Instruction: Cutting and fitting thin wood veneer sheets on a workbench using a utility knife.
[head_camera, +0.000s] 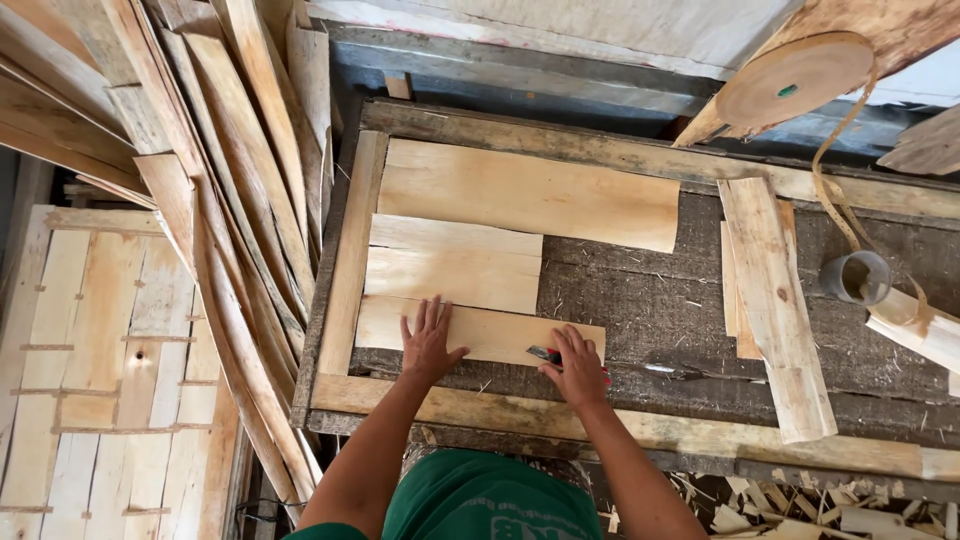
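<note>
I see workbench (640, 300), wooden frame along edges. Three veneer sheets lie at left end, stacked from far edge toward near edge. Nearest sheet (480, 332) sits by near edge. My left hand (428, 345) lies flat on it, fingers spread, gripping nothing. My right hand (578, 365) closed around knife (545, 354) at sheet's right end. Tape roll (795, 80) at far right corner.
</note>
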